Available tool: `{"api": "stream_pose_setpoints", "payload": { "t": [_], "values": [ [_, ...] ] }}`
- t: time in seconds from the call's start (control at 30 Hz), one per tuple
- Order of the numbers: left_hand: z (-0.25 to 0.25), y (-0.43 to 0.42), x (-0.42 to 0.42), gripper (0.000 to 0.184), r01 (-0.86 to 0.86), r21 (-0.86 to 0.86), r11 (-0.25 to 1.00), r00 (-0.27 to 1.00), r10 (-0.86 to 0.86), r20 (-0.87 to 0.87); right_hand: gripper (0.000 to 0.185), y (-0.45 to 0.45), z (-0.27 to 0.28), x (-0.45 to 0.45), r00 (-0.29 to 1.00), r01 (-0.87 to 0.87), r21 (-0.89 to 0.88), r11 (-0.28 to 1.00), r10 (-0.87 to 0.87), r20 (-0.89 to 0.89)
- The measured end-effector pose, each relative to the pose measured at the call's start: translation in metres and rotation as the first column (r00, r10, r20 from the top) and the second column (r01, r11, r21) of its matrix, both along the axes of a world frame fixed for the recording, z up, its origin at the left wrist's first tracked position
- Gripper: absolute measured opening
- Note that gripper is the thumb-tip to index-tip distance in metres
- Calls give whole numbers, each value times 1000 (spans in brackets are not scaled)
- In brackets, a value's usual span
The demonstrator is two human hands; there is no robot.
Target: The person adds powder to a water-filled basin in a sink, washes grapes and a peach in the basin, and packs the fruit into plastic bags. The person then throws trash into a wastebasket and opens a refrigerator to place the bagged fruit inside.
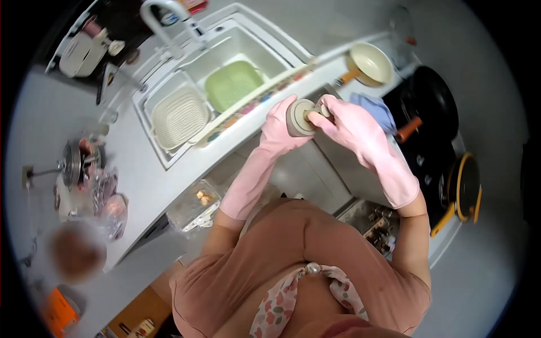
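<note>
Both my hands wear long pink rubber gloves and are raised in front of the counter edge. My left hand [276, 128] is wrapped around the side of a round grey-beige object with a ringed flat face [300, 117]; its exact kind I cannot make out. My right hand [350, 125] is closed at the object's right side, thumb and fingers pinching a small grey part [325, 111] by its middle. Behind them is the white double sink [293, 66], with a green basin [234, 84] in one bowl and a cream ribbed drain basket [179, 117] in the other.
A white faucet [169, 22] rises behind the sink. Right of my hands are a cream pan [371, 63], a blue cloth [373, 112], and a black wok [434, 104] on the stove. A yellow-rimmed pan [466, 186] stands nearer. Below, an open drawer [375, 225] juts out.
</note>
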State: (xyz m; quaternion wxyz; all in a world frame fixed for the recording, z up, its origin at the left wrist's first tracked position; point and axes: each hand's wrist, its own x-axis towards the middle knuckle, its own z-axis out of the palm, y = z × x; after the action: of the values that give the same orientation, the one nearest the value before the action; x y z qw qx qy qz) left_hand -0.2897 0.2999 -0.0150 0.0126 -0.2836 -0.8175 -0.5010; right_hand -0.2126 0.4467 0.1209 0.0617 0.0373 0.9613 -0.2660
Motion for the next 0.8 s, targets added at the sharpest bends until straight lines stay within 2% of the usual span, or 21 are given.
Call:
{"api": "stream_pose_setpoints", "payload": {
  "t": [0.07, 0.1, 0.2, 0.27, 0.33, 0.4, 0.47, 0.57, 0.67, 0.7, 0.77, 0.8],
  "values": [
    [-1, -33, -34, 75, -48, -34, 998, 999, 48, 3, 32, -26, -9, -45, 997, -67, -72, 995, 65, -33],
    [0, -50, -48, 77, -82, -42, 996, 997, 82, -11, 29, -38, -12, -66, 996, -94, -194, 976, 90, -28],
    [0, -96, -83, 80, -186, -21, 982, 977, 182, -110, 26, -77, -2, -113, 993, -75, -260, 963, 97, 71],
    [-5, -117, -106, 85, -181, -9, 984, 979, 179, -99, 21, -91, -4, -134, 972, -214, -172, 962, 192, -137],
    [2, -129, -117, 89, -236, -22, 971, 970, 235, -69, 20, -98, -7, -154, 893, -324, -30, 945, 296, -338],
    [7, -137, -127, 87, -248, -18, 969, 969, 248, -19, 18, -103, -10, -171, 898, -348, -16, 937, 328, -292],
    [10, -139, -139, 86, -250, -11, 968, 966, 249, -62, 19, -104, -14, -187, 888, -384, -37, 922, 359, -286],
    [9, -143, -147, 84, -319, -47, 947, 944, 312, -104, 18, -109, -21, -203, 892, -380, 49, 924, 380, -246],
    [9, -137, -159, 84, -383, -52, 922, 918, 375, -129, 27, -109, -4, -214, 972, -191, -192, 963, 214, 103],
    [9, -136, -162, 85, -397, -49, 917, 912, 388, -136, 25, -104, -11, -221, 976, -99, -361, 927, 161, 144],
    [12, -134, -170, 83, -400, -1, 917, 913, 399, -82, 22, -89, -38, -239, 964, 105, -644, 758, 82, 254],
    [14, -132, -173, 82, -398, 23, 917, 915, 399, -53, 20, -82, -42, -246, 959, 151, -680, 718, 61, 277]
  ]
}}
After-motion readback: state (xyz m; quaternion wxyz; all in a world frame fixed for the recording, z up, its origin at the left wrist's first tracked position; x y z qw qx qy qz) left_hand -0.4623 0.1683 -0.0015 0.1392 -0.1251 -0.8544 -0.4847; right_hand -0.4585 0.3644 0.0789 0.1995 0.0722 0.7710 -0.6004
